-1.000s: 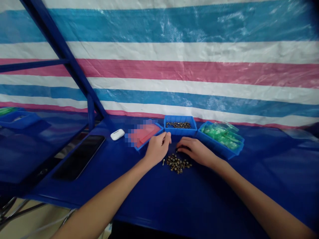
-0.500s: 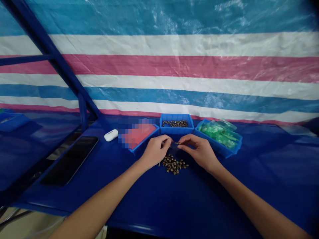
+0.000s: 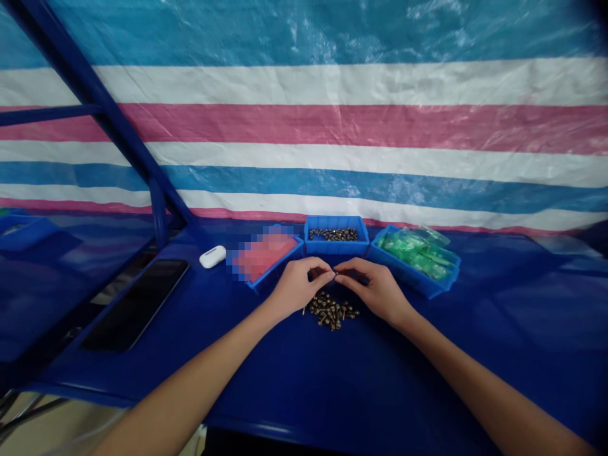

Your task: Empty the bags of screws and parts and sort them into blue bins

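Note:
My left hand (image 3: 300, 285) and my right hand (image 3: 375, 288) meet fingertip to fingertip above the table. The right thumb and forefinger pinch a small bronze-coloured screw (image 3: 335, 274), mostly covered by the fingers. The left thumb and forefinger are pressed together at the screw's other end; whatever lies between them is too small to make out. Just below the hands lies a loose pile of bronze-coloured screws (image 3: 330, 311). Behind them stands a blue bin of small dark metal parts (image 3: 336, 247).
A blue bin with red contents (image 3: 278, 272), partly blurred, stands left; a blue bin of green-and-clear plastic bags (image 3: 434, 289) stands right. Farther left are a white earphone case (image 3: 212, 256) and a black phone (image 3: 137, 304). A blue frame post (image 3: 118, 139) slants before the striped sheet.
The gap between my hands has closed. My left fingertips have moved right and my right hand slightly left, bringing the screw against the left fingertips.

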`<state>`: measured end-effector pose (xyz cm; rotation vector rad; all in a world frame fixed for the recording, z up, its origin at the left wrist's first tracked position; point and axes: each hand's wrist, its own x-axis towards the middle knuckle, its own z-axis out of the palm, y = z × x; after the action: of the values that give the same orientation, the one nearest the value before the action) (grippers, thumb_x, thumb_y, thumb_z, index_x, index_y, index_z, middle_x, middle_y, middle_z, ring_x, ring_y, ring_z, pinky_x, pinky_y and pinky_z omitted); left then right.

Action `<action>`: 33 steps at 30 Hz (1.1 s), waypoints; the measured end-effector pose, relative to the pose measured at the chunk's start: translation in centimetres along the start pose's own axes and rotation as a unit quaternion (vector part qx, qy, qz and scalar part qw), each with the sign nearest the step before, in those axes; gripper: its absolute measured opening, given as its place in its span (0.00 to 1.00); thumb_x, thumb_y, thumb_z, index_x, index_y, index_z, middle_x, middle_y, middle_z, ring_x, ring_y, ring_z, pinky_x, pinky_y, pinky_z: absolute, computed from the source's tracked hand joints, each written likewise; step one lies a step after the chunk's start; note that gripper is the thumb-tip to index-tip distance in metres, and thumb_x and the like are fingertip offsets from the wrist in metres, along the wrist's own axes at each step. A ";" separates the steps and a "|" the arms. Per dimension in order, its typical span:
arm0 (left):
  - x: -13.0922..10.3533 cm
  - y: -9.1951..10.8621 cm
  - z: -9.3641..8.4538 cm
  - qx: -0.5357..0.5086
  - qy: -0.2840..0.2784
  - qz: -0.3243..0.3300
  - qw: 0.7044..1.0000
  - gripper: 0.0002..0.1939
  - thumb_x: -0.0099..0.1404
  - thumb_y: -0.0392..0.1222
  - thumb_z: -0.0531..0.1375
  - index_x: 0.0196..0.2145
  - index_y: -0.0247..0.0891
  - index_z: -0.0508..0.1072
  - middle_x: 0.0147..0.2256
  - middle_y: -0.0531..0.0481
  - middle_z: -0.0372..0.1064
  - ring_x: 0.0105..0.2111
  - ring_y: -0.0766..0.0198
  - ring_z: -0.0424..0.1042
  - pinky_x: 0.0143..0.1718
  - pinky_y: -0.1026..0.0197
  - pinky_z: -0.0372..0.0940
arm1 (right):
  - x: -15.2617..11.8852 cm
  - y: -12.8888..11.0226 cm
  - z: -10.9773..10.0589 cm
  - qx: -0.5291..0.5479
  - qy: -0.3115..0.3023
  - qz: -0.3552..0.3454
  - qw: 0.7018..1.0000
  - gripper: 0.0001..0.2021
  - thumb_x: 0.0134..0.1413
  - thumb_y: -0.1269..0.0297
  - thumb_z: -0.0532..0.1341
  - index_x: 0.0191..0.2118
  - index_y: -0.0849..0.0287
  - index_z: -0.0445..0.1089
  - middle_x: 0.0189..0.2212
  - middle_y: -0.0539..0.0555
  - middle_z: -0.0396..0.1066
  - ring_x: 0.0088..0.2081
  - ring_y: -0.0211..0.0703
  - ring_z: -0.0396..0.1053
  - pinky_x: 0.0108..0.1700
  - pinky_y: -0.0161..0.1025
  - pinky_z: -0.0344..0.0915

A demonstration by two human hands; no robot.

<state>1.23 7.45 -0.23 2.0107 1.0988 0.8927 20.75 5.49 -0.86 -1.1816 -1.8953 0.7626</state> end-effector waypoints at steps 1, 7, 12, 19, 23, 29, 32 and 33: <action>0.0 0.0 0.0 -0.003 -0.001 0.001 1.000 0.08 0.65 0.42 0.59 0.34 0.37 0.76 0.31 0.51 0.74 0.29 0.66 0.68 0.31 0.65 0.61 | 0.0 -0.1 0.0 -0.011 -0.001 -0.004 1.000 0.09 0.59 0.59 0.60 0.42 0.54 0.74 0.38 0.52 0.76 0.38 0.44 0.73 0.38 0.40 0.67; 0.0 0.2 -0.2 -0.043 0.041 -0.019 0.998 0.16 0.71 0.49 0.50 0.38 0.37 0.72 0.30 0.50 0.73 0.29 0.65 0.70 0.31 0.64 0.62 | 2.2 -2.1 -1.5 -0.061 0.079 -0.043 0.994 0.10 0.58 0.59 0.61 0.41 0.56 0.75 0.36 0.54 0.77 0.35 0.44 0.73 0.35 0.39 0.67; 0.0 -0.2 -0.4 0.060 0.046 -0.012 0.997 0.16 0.70 0.48 0.50 0.33 0.37 0.72 0.25 0.52 0.70 0.22 0.66 0.66 0.26 0.64 0.57 | 5.9 -2.7 -4.0 -0.088 0.149 -0.044 0.984 0.15 0.55 0.59 0.62 0.46 0.58 0.74 0.32 0.54 0.77 0.32 0.44 0.73 0.35 0.39 0.67; -0.2 -0.7 -0.2 0.178 0.037 0.021 0.983 0.10 0.68 0.43 0.54 0.35 0.39 0.73 0.26 0.51 0.72 0.24 0.64 0.68 0.28 0.63 0.56 | 2.4 -0.6 -4.5 -0.092 -0.153 -0.037 0.983 0.11 0.59 0.58 0.59 0.43 0.53 0.76 0.33 0.52 0.76 0.33 0.43 0.72 0.36 0.39 0.67; -0.2 -0.7 -0.2 0.180 0.040 0.018 0.983 0.10 0.69 0.44 0.54 0.36 0.40 0.73 0.26 0.51 0.72 0.23 0.64 0.68 0.27 0.63 0.56 | 0.9 -0.3 -4.5 -0.083 -0.295 -0.084 0.948 0.12 0.60 0.63 0.58 0.46 0.50 0.76 0.38 0.52 0.73 0.38 0.41 0.71 0.41 0.37 0.66; -0.1 -0.8 -0.2 0.186 0.039 0.017 0.982 0.09 0.69 0.43 0.54 0.36 0.39 0.73 0.26 0.51 0.72 0.23 0.64 0.68 0.27 0.63 0.57 | 0.8 -0.5 -3.8 -0.087 -0.282 -0.128 0.947 0.09 0.60 0.64 0.60 0.41 0.52 0.77 0.36 0.53 0.73 0.37 0.41 0.71 0.41 0.38 0.65; -0.1 -0.7 -0.2 0.188 0.039 0.017 0.981 0.10 0.68 0.43 0.54 0.36 0.39 0.73 0.25 0.51 0.72 0.23 0.65 0.68 0.26 0.63 0.56 | 0.5 -0.7 -3.1 -0.081 -0.239 -0.099 0.963 0.08 0.58 0.64 0.60 0.40 0.54 0.76 0.33 0.52 0.74 0.32 0.40 0.71 0.35 0.36 0.66; -0.1 -0.6 -0.2 0.185 0.040 0.018 0.982 0.10 0.68 0.43 0.54 0.36 0.39 0.73 0.25 0.52 0.71 0.23 0.65 0.68 0.26 0.63 0.56 | 0.3 -0.7 -2.8 -0.072 -0.210 -0.076 0.972 0.07 0.58 0.64 0.60 0.39 0.55 0.75 0.32 0.51 0.74 0.30 0.39 0.70 0.33 0.36 0.66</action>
<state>0.80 7.68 -0.65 2.3163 1.3593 0.8413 22.69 5.78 1.32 -0.9984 -2.3962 0.8514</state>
